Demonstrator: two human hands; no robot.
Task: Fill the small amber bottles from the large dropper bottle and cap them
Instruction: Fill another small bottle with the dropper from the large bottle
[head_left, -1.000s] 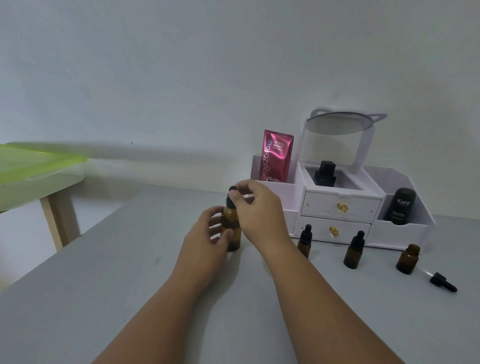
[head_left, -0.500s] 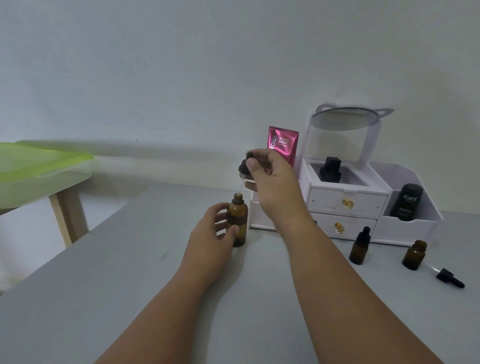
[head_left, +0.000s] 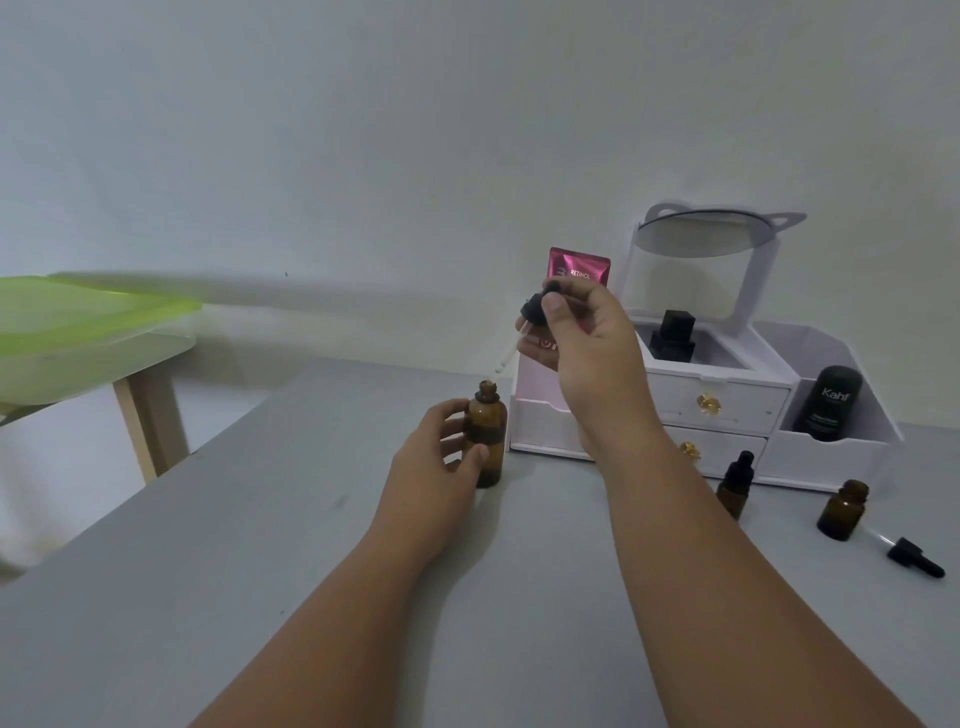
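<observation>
Progress of the filling, seen from my head camera. My left hand (head_left: 441, 460) grips the large dropper bottle (head_left: 487, 441) round its body, fingers and thumb curled about it. The bottle stands upright on the grey table (head_left: 208, 571) with its neck uncovered. My right hand (head_left: 589, 358) pinches the black bulb of the dropper (head_left: 532, 312) between thumb and fingers. It is raised above the open neck and a little to the right, and the glass tube slants down toward the neck with its tip clear of the rim. I cannot tell whether the tube carries liquid, as it is too thin and pale to read.

Two small amber bottles show on my right, in front of the white organizer (head_left: 727, 405). The capped small bottle (head_left: 735, 486) is partly hidden by my right forearm and wears a black dropper top. The open small bottle (head_left: 841, 512) stands well apart from the large one, with its loose dropper cap (head_left: 915, 557) lying on the table just beside it. My forearm may hide others.

As I judge it, the task is under way but far from finished. The source bottle is opened and the dropper drawn out. The capped bottle may be done or merely untouched, since no fill level shows through the dark glass. What plainly remains is to carry liquid across to the open small bottle, screw its cap on, and reseat the dropper in the large bottle.
</observation>
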